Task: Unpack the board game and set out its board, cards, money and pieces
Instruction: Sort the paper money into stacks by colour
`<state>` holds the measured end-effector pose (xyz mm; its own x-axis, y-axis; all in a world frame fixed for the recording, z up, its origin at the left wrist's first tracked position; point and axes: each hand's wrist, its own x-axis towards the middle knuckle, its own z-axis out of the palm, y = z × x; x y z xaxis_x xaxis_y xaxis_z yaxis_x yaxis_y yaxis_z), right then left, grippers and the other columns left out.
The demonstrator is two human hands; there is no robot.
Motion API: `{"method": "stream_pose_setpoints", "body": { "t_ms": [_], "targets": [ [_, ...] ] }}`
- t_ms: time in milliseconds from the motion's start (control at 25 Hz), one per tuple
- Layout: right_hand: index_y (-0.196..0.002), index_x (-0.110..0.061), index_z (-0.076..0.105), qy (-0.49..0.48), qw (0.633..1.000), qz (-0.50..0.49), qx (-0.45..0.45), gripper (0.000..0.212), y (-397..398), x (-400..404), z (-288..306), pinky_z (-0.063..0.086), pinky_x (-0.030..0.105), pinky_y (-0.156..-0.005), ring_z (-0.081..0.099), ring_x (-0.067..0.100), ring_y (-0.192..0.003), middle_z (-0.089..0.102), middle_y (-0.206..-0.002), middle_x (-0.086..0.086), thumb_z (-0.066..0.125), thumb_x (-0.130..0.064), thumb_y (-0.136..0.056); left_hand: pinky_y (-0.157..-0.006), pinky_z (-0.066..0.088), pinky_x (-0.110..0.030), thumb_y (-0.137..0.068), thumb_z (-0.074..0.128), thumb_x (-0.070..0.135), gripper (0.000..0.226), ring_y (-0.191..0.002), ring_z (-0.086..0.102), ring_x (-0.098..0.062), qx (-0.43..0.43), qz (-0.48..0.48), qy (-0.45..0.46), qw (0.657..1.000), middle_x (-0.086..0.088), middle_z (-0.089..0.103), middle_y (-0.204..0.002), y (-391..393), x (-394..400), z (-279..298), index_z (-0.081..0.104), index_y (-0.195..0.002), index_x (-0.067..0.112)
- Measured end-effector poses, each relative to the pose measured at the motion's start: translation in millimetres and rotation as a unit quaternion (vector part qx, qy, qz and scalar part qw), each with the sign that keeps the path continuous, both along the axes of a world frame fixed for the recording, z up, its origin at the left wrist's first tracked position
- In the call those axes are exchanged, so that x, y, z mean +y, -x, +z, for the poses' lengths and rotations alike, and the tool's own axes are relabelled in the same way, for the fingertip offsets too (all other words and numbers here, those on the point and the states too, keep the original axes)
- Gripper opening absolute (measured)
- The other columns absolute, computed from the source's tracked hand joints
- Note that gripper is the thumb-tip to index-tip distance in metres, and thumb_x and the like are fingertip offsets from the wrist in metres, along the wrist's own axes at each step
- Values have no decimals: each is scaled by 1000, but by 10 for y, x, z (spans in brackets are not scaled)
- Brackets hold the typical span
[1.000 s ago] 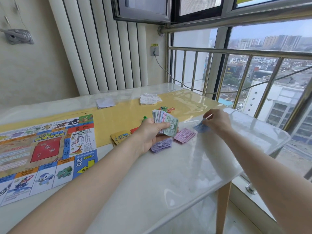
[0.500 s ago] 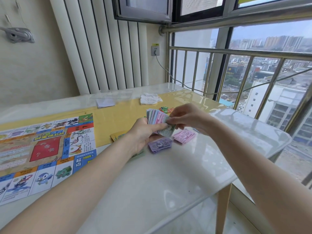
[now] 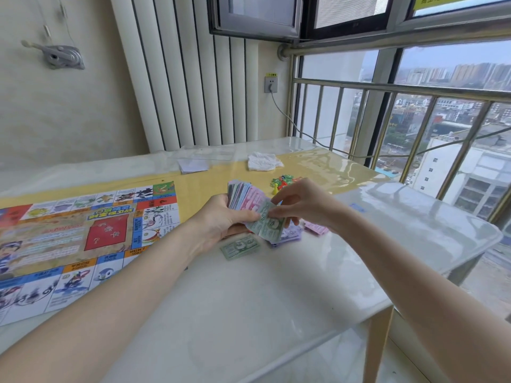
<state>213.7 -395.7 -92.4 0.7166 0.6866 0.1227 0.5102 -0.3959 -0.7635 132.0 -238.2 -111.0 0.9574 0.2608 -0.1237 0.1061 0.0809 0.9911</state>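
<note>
Sorting play money by colour at the balcony table

Holding a fanned stack of play money (image 3: 243,196) above the table (image 3: 276,294), the left hand (image 3: 221,222) has its fingers curled round the stack and its thumb pressed on the front notes. The right hand (image 3: 301,205) pinches a green note (image 3: 266,223) at the front of that fan between thumb and forefinger; a second ago it was out to the right, setting down a blue note (image 3: 356,207), and it has since come back to the stack. A single green note on the table (image 3: 240,246), just below the left hand, was not visible there a second ago.

Beside it lie a purple pile (image 3: 289,234) and a pink pile (image 3: 316,228), both partly hidden behind the right hand and the pinched note. The game board (image 3: 83,233) lies flat to the left, its near corner hidden by the left forearm. Behind the hands, small coloured playing pieces (image 3: 283,181) sit in a cluster on the yellow surface, with a crumpled white cloth (image 3: 262,161) and a white stack of cards or paper (image 3: 192,165) farther back. A metal railing (image 3: 414,111) runs along the right, with city buildings beyond.

The green note's upper edge lies between the right fingertips, while its lower part overlaps the stack.
</note>
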Motion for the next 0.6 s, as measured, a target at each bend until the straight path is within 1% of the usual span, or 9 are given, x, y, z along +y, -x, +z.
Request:
{"method": "stream_pose_setpoints", "body": {
  "t_ms": [120, 160, 200, 280, 320, 440, 480, 520, 600],
  "targets": [
    [-88, -2, 70, 1, 1000, 11, -7, 13, 62, 105, -41, 42, 19, -44, 54, 9, -43, 67, -63, 12, 72, -10, -78, -70, 57, -24, -75, 68, -8, 26, -79, 64, -18, -1, 10, -11, 1000, -7, 66, -90, 78, 116, -22, 61, -95, 6],
    [-88, -2, 70, 0, 1000, 11, -1, 13, 73, 129, -52, 42, 20, -45, 54, 11, -45, 67, -65, 14, 72, -11, -78, -73, 55, -24, -75, 68, -7, 26, -83, 63, -18, -1, 9, -18, 1000, -7, 66, -91, 95, 143, -30, 61, -95, 7],
    [-86, -2, 69, -1, 1000, 9, 7, 13, 85, 152, -58, 42, 21, -46, 55, 11, -46, 67, -65, 13, 73, -11, -77, -72, 54, -23, -75, 69, -6, 26, -83, 62, -18, -1, 8, -21, 1000, -6, 65, -90, 113, 164, -34, 61, -95, 8],
    [-84, 1, 69, -6, 1000, 6, 20, 13, 110, 182, -64, 42, 22, -47, 54, 12, -47, 66, -64, 12, 73, -9, -77, -65, 54, -19, -75, 68, -5, 25, -78, 62, -14, -2, 16, -12, 1000, -4, 65, -86, 142, 191, -45, 60, -95, 8],
    [-83, 3, 69, -9, 1000, 3, 25, 14, 126, 191, -63, 41, 21, -46, 54, 12, -46, 65, -62, 10, 72, -9, -77, -64, 54, -20, -77, 68, -5, 22, -75, 62, -13, -7, 27, 2, 1000, -3, 65, -84, 156, 202, -47, 59, -92, 8],
    [-74, 8, 66, -34, 997, -35, 53, 22, 176, 214, -74, 35, 18, -39, 48, 11, -40, 61, -51, 5, 70, -12, -80, -58, 56, -20, -79, 66, -4, 16, -61, 67, -10, -21, 69, 41, 997, -1, 69, -71, 192, 264, -36, 60, -84, 10],
    [-68, 6, 65, -40, 996, -56, 63, 24, 207, 233, -92, 33, 17, -37, 46, 10, -38, 60, -48, 4, 69, -14, -81, -57, 56, -20, -79, 66, -4, 16, -58, 67, -9, -23, 90, 44, 995, 0, 69, -68, 200, 301, -35, 60, -82, 10],
    [-63, 1, 64, -37, 994, -77, 66, 27, 249, 261, -117, 32, 16, -35, 44, 9, -36, 58, -46, 3, 68, -16, -82, -60, 56, -22, -79, 66, -4, 17, -59, 66, -11, -25, 112, 45, 992, 0, 69, -68, 207, 341, -33, 59, -81, 11],
    [-55, -6, 59, -6, 994, -101, 44, 32, 349, 343, -193, 34, 16, -37, 42, 8, -33, 56, -43, 0, 66, -19, -83, -64, 55, -25, -80, 65, -4, 17, -62, 65, -12, -24, 141, 53, 988, -4, 66, -77, 215, 408, -37, 59, -80, 11]
  ]
}}
